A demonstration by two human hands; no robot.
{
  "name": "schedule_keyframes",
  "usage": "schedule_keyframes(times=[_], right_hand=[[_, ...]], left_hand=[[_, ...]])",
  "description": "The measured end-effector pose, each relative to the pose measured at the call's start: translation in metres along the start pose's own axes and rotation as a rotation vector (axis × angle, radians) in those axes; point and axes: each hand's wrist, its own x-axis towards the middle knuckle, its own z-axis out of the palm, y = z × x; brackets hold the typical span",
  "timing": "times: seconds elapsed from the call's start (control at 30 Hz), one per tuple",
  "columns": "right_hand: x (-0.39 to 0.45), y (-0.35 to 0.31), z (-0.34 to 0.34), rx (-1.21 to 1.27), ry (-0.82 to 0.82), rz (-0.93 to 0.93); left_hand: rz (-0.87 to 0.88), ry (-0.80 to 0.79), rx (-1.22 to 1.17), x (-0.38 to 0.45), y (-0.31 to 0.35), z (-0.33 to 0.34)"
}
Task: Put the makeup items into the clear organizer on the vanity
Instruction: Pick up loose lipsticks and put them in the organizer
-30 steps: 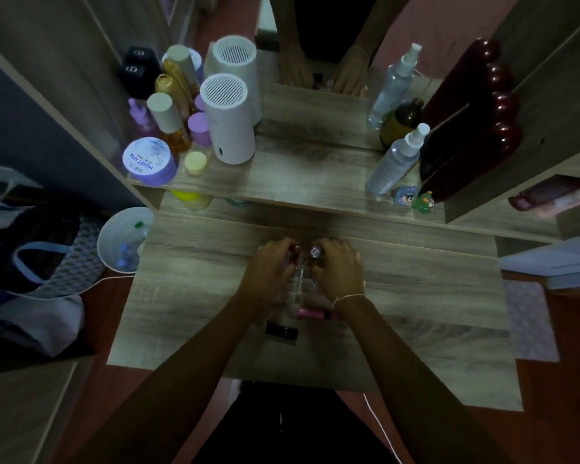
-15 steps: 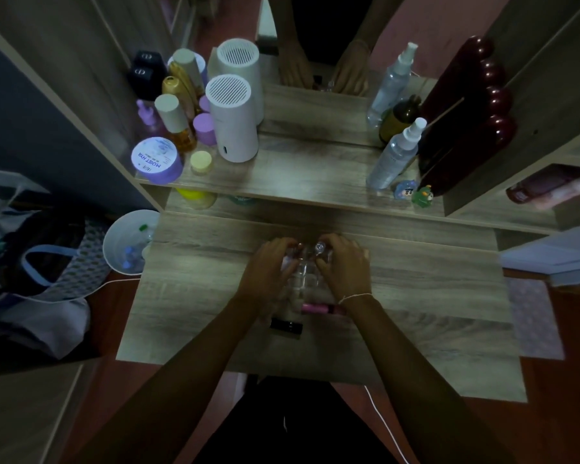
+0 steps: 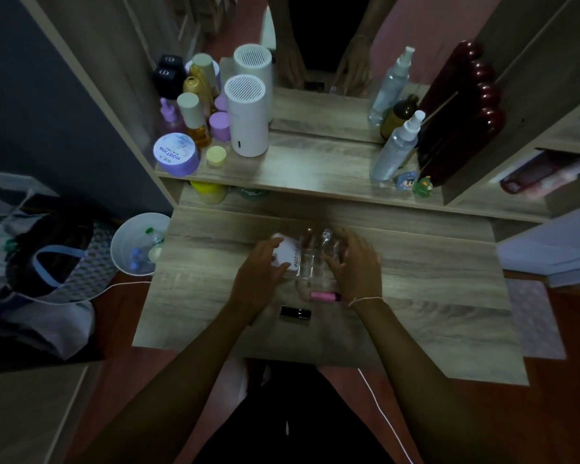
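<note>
A clear organizer (image 3: pixel 310 262) stands in the middle of the wooden vanity top (image 3: pixel 432 296), with a couple of small items upright in it. My left hand (image 3: pixel 260 272) holds a white compact (image 3: pixel 287 254) against the organizer's left side. My right hand (image 3: pixel 357 262) rests on the organizer's right side, fingers curled around it. A pink tube (image 3: pixel 323 296) lies just in front of the organizer, partly under my right wrist. A black lipstick case (image 3: pixel 295 313) lies nearer to me on the top.
On the raised shelf behind: a white cylinder (image 3: pixel 246 117), a purple jar (image 3: pixel 176 155), bottles at the left, spray bottles (image 3: pixel 394 149) and small figurines (image 3: pixel 414 184) at the right. A mirror shows my hands. A white bin (image 3: pixel 134 244) and a bag (image 3: pixel 47 259) stand at the left.
My left hand has drawn back from the organizer's top and now holds a white compact at its left side. My right hand stays on the organizer.
</note>
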Motion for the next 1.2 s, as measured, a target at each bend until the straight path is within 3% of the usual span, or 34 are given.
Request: schedule_keyframes(times=[0.1,0.3,0.5,0.6,1.2], right_hand=[[-0.010,-0.001,-0.002,0.079,0.095,0.002],[-0.040,0.000,0.006,0.117,0.114,0.009],[-0.073,0.015,0.027,0.077,0.009,0.022],[-0.084,0.028,0.033,0.020,-0.057,0.035],[-0.083,0.067,0.037,-0.082,-0.189,0.047]], left_hand=[[-0.030,0.012,-0.009,-0.015,-0.006,-0.004],[-0.058,-0.007,0.039,-0.041,-0.025,-0.004],[-0.158,-0.055,0.200,-0.057,-0.049,0.004],[-0.237,-0.031,0.105,-0.065,-0.050,0.008],[-0.268,-0.047,0.163,-0.068,-0.047,0.013]])
